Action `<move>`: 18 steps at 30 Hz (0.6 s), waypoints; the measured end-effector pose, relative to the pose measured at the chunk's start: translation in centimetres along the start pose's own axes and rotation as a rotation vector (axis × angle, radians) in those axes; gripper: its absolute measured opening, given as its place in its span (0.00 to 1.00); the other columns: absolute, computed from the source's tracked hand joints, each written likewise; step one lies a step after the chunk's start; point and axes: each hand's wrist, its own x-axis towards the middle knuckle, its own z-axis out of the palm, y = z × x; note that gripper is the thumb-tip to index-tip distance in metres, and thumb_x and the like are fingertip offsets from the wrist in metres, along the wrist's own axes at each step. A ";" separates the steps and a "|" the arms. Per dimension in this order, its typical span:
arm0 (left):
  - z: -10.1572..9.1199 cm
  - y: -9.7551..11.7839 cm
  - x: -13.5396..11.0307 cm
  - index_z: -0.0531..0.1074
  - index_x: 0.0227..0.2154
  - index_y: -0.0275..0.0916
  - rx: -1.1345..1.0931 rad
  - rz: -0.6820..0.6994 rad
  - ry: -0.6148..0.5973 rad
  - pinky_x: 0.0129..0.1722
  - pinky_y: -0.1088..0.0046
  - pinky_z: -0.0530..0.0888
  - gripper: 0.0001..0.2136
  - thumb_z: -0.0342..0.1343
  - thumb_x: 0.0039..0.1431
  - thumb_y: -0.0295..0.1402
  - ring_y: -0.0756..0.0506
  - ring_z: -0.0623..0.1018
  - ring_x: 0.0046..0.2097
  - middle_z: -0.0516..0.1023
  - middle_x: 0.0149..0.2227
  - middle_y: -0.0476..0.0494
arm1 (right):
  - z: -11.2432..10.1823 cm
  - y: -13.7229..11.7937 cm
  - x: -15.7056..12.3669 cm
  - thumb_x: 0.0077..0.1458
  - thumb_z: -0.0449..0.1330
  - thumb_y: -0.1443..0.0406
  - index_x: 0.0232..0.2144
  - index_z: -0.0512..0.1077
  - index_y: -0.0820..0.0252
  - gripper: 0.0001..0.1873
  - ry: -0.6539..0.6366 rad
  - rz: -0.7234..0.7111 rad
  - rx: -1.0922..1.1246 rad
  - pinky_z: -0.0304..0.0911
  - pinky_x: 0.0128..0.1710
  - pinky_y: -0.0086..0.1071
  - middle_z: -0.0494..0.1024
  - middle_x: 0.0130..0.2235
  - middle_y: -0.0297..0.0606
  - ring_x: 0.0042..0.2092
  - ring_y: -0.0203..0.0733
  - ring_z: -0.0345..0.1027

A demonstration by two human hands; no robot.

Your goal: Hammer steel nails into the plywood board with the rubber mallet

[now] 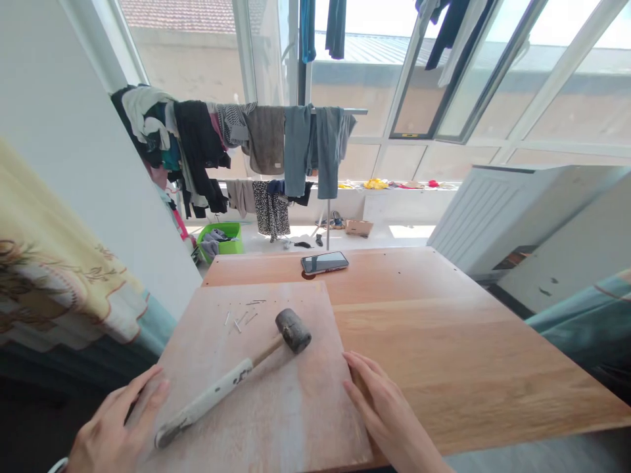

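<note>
A square, pale wooden board (276, 407) lies on the near left part of the table. My left hand (116, 420) holds its left edge, with the thumb and a finger slightly apart. On the opposite side, my right hand (382, 407) has its fingertips and thumb against the right edge; some fingers are hidden. Between the hands, a rubber mallet (294, 330) rests slantwise on the board, its black head pointing away and its white-wrapped handle towards my left hand. Several loose nails (237, 326) are scattered beyond the handle.
A phone (324, 263) lies at the far side of the wooden table (444, 341). Behind stand a rack of hanging laundry (266, 138) and a green basin (231, 238). A curtain (64, 263) hangs at left, and a white panelled cabinet (497, 203) stands at right.
</note>
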 end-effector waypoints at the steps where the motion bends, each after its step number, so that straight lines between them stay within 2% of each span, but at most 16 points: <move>1: -0.2 1.7 -0.4 0.73 0.47 0.69 -0.048 -0.002 0.032 0.42 0.63 0.82 0.13 0.51 0.62 0.50 0.41 0.84 0.38 0.83 0.43 0.65 | -0.6 0.5 -0.1 0.67 0.51 0.57 0.57 0.72 0.57 0.22 0.035 0.022 -0.005 0.67 0.61 0.42 0.76 0.59 0.45 0.60 0.48 0.69; 3: -0.2 4.8 -1.2 0.78 0.44 0.57 -0.110 0.104 0.000 0.43 0.65 0.81 0.15 0.53 0.60 0.51 0.39 0.84 0.40 0.84 0.43 0.54 | -2.2 1.9 -0.4 0.66 0.51 0.56 0.53 0.75 0.55 0.21 0.109 0.074 -0.028 0.71 0.57 0.41 0.80 0.55 0.44 0.56 0.49 0.74; 5: 0.2 7.4 -2.1 0.79 0.46 0.51 -0.150 0.217 -0.068 0.43 0.68 0.81 0.17 0.55 0.60 0.51 0.39 0.84 0.44 0.84 0.45 0.48 | -4.0 3.9 -1.0 0.64 0.52 0.53 0.49 0.77 0.55 0.21 0.190 0.141 -0.063 0.72 0.54 0.42 0.82 0.52 0.44 0.54 0.50 0.76; 7: 0.8 9.7 -2.7 0.78 0.47 0.50 -0.189 0.309 -0.114 0.44 0.71 0.80 0.16 0.55 0.61 0.49 0.40 0.83 0.46 0.83 0.46 0.47 | -5.9 6.3 -1.8 0.61 0.53 0.51 0.47 0.77 0.54 0.22 0.245 0.223 -0.099 0.73 0.53 0.44 0.83 0.49 0.43 0.52 0.52 0.77; 9: 1.3 11.7 -2.8 0.78 0.47 0.50 -0.209 0.384 -0.158 0.41 0.72 0.80 0.16 0.55 0.62 0.48 0.42 0.83 0.43 0.84 0.44 0.47 | -7.7 8.5 -2.7 0.59 0.53 0.50 0.46 0.78 0.54 0.23 0.281 0.292 -0.128 0.74 0.51 0.46 0.84 0.48 0.43 0.51 0.53 0.78; 12: 1.3 14.7 -1.7 0.79 0.44 0.48 -0.148 0.466 -0.233 0.36 0.69 0.78 0.14 0.53 0.64 0.47 0.41 0.82 0.37 0.83 0.36 0.46 | -9.6 10.7 -4.1 0.55 0.54 0.47 0.44 0.78 0.55 0.24 0.378 0.306 -0.206 0.74 0.51 0.48 0.85 0.47 0.45 0.50 0.56 0.78; 14: 1.0 17.1 -0.2 0.79 0.42 0.47 -0.077 0.507 -0.265 0.37 0.66 0.76 0.13 0.52 0.65 0.43 0.40 0.81 0.36 0.82 0.35 0.45 | -10.1 11.0 -4.9 0.54 0.54 0.47 0.42 0.77 0.56 0.24 0.493 0.282 -0.272 0.74 0.49 0.49 0.84 0.46 0.47 0.47 0.58 0.79; 16: 0.9 19.9 1.7 0.78 0.41 0.45 -0.060 0.570 -0.287 0.39 0.65 0.75 0.11 0.51 0.65 0.38 0.40 0.79 0.38 0.81 0.36 0.43 | -9.7 10.1 -5.4 0.57 0.54 0.48 0.41 0.77 0.55 0.22 0.558 0.269 -0.289 0.75 0.43 0.45 0.84 0.40 0.45 0.40 0.54 0.80; 18: 1.4 23.3 3.8 0.77 0.40 0.44 -0.120 0.642 -0.340 0.42 0.66 0.74 0.11 0.49 0.67 0.34 0.41 0.79 0.42 0.81 0.38 0.42 | -8.4 8.3 -5.5 0.61 0.53 0.50 0.41 0.77 0.53 0.19 0.493 0.238 -0.240 0.74 0.33 0.36 0.81 0.30 0.38 0.30 0.46 0.78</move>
